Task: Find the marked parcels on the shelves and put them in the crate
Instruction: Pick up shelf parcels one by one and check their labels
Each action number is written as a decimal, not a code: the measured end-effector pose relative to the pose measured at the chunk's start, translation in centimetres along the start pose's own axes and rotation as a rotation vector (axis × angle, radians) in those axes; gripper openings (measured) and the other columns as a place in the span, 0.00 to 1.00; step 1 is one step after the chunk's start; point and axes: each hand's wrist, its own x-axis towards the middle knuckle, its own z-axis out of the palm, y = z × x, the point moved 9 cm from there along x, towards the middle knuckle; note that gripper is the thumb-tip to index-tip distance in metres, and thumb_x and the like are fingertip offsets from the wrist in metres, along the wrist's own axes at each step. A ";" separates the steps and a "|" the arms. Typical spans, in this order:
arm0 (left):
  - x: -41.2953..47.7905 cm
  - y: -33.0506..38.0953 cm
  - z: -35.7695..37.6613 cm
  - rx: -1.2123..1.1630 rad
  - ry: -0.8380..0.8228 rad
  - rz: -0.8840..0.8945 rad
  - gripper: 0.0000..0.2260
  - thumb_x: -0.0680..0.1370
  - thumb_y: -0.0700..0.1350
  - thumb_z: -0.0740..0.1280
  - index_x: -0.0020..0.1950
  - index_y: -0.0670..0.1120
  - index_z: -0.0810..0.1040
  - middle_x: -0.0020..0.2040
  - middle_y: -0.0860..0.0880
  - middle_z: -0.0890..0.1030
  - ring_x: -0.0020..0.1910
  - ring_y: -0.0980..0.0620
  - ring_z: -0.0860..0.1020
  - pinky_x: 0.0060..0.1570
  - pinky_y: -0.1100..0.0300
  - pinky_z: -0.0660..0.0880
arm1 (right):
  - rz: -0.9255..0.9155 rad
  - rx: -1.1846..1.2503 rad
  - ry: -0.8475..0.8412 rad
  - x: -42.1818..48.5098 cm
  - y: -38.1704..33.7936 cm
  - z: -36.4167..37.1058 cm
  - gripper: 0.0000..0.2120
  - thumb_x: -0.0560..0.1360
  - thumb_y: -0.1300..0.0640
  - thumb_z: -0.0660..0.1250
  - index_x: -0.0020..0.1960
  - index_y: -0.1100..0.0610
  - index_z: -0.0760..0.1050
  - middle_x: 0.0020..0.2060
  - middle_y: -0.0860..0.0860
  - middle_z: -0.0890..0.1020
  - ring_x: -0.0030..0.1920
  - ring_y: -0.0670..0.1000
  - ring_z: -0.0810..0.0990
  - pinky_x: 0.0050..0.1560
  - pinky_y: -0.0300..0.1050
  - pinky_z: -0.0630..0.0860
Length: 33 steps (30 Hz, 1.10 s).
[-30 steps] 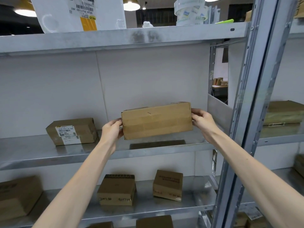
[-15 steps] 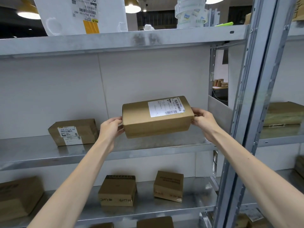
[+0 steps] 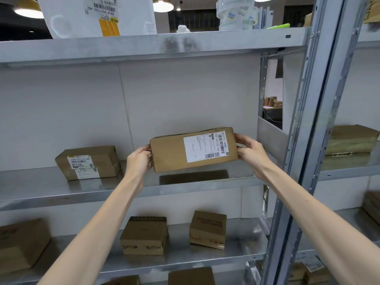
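Observation:
I hold a long brown cardboard parcel (image 3: 170,154) just above the middle metal shelf (image 3: 61,188), its white barcode label facing me. My left hand (image 3: 138,161) grips its left end and my right hand (image 3: 249,152) grips its right end. A second brown parcel (image 3: 100,159) with white labels lies on the same shelf to the left. No crate is in view.
On the shelf below stand two small cardboard boxes (image 3: 144,235) (image 3: 207,228) and a bigger one (image 3: 20,243) at far left. A white package (image 3: 96,15) and tape rolls (image 3: 236,14) sit on the top shelf. A steel upright (image 3: 298,161) rises at right, with more parcels (image 3: 351,138) beyond.
Both hands have turned the parcel toward me, so its labelled face, hidden a second ago, now faces me fully. It stays just above the shelf.

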 end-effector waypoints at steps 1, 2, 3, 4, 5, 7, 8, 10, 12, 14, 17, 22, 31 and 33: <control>0.0 -0.1 0.0 0.010 0.000 0.002 0.18 0.83 0.36 0.54 0.70 0.43 0.76 0.61 0.44 0.80 0.63 0.46 0.78 0.67 0.48 0.74 | 0.002 -0.001 0.004 -0.1 0.1 0.0 0.27 0.75 0.75 0.58 0.69 0.56 0.75 0.60 0.50 0.82 0.59 0.48 0.81 0.49 0.38 0.81; 0.0 -0.1 0.1 0.026 -0.005 0.006 0.18 0.83 0.36 0.55 0.70 0.43 0.76 0.63 0.44 0.80 0.64 0.46 0.77 0.67 0.48 0.73 | 0.005 0.000 0.007 -0.3 0.1 -0.1 0.26 0.75 0.76 0.57 0.69 0.58 0.74 0.59 0.52 0.82 0.58 0.48 0.81 0.46 0.35 0.80; 0.0 -0.2 0.2 0.042 -0.012 0.013 0.18 0.83 0.36 0.55 0.69 0.43 0.76 0.64 0.44 0.79 0.64 0.46 0.77 0.67 0.48 0.73 | 0.009 -0.001 0.009 -0.4 0.1 -0.1 0.26 0.76 0.76 0.57 0.69 0.59 0.74 0.58 0.52 0.81 0.56 0.46 0.80 0.44 0.32 0.79; -0.1 -0.3 0.4 0.056 -0.020 0.015 0.18 0.83 0.37 0.55 0.69 0.44 0.76 0.63 0.44 0.79 0.64 0.47 0.77 0.67 0.48 0.73 | 0.013 -0.004 0.009 -0.6 0.3 -0.1 0.26 0.76 0.76 0.57 0.69 0.59 0.73 0.58 0.52 0.81 0.55 0.45 0.80 0.43 0.30 0.78; -0.2 -0.4 0.6 0.065 -0.029 0.016 0.17 0.83 0.37 0.55 0.68 0.44 0.77 0.62 0.45 0.80 0.63 0.47 0.77 0.66 0.48 0.73 | 0.019 -0.009 0.008 -0.6 0.6 -0.1 0.26 0.76 0.76 0.57 0.69 0.60 0.73 0.57 0.52 0.81 0.54 0.44 0.80 0.42 0.30 0.77; -0.4 -0.8 1.0 0.076 -0.052 0.016 0.17 0.83 0.37 0.55 0.68 0.43 0.77 0.62 0.45 0.80 0.63 0.47 0.77 0.65 0.47 0.75 | 0.034 -0.015 0.011 -0.7 1.4 0.0 0.27 0.74 0.77 0.56 0.70 0.61 0.73 0.57 0.53 0.81 0.54 0.45 0.79 0.42 0.28 0.77; -0.5 -1.1 1.1 0.083 -0.060 0.011 0.17 0.83 0.37 0.55 0.69 0.43 0.76 0.62 0.45 0.80 0.63 0.47 0.78 0.65 0.47 0.75 | 0.044 -0.021 0.018 -0.7 1.9 0.0 0.27 0.74 0.78 0.55 0.70 0.62 0.72 0.57 0.53 0.81 0.54 0.45 0.79 0.42 0.28 0.77; -0.6 -1.7 1.3 0.096 -0.073 0.004 0.18 0.83 0.37 0.56 0.71 0.43 0.75 0.64 0.45 0.80 0.64 0.47 0.77 0.65 0.50 0.75 | 0.065 -0.018 0.033 -0.8 3.0 0.0 0.27 0.75 0.77 0.54 0.71 0.62 0.71 0.57 0.53 0.80 0.57 0.47 0.79 0.46 0.29 0.78; -0.8 -2.1 1.5 0.099 -0.084 0.008 0.19 0.83 0.37 0.56 0.72 0.43 0.74 0.65 0.46 0.79 0.65 0.49 0.76 0.61 0.55 0.74 | 0.073 0.003 0.039 -0.8 3.8 0.0 0.26 0.77 0.77 0.53 0.72 0.62 0.70 0.60 0.54 0.79 0.61 0.49 0.77 0.55 0.35 0.77; -0.9 -2.2 1.7 0.088 -0.094 0.011 0.19 0.83 0.37 0.56 0.73 0.43 0.74 0.65 0.46 0.79 0.64 0.50 0.76 0.59 0.58 0.72 | 0.071 0.022 0.041 -0.9 4.3 0.1 0.26 0.78 0.76 0.52 0.72 0.62 0.70 0.63 0.55 0.78 0.63 0.49 0.76 0.61 0.41 0.75; -1.0 -2.8 1.9 0.107 -0.097 0.017 0.18 0.82 0.37 0.58 0.72 0.45 0.74 0.65 0.49 0.79 0.63 0.52 0.76 0.64 0.58 0.71 | 0.061 0.019 0.035 -0.7 4.7 0.3 0.24 0.79 0.73 0.53 0.72 0.60 0.69 0.65 0.53 0.78 0.67 0.49 0.75 0.66 0.44 0.73; -4.4 -3.2 1.2 0.140 0.096 0.263 0.18 0.80 0.33 0.60 0.69 0.42 0.74 0.63 0.49 0.78 0.63 0.52 0.75 0.62 0.65 0.70 | -0.067 -0.062 0.189 -3.8 4.3 -0.3 0.19 0.82 0.67 0.56 0.71 0.57 0.70 0.64 0.50 0.78 0.65 0.46 0.76 0.69 0.40 0.70; -11.3 -13.2 3.1 0.212 0.065 0.397 0.12 0.78 0.36 0.63 0.58 0.50 0.75 0.54 0.52 0.79 0.54 0.59 0.77 0.56 0.66 0.74 | -0.149 -0.209 0.364 -12.7 11.4 -1.7 0.08 0.80 0.65 0.61 0.52 0.54 0.77 0.47 0.49 0.81 0.50 0.45 0.80 0.48 0.30 0.73; -10.6 -16.2 3.5 0.223 0.037 0.310 0.13 0.80 0.35 0.63 0.58 0.50 0.76 0.54 0.52 0.80 0.55 0.58 0.77 0.59 0.60 0.75 | -0.053 -0.218 0.340 -13.1 14.5 -1.8 0.09 0.81 0.63 0.61 0.53 0.53 0.77 0.48 0.47 0.82 0.51 0.44 0.80 0.51 0.36 0.75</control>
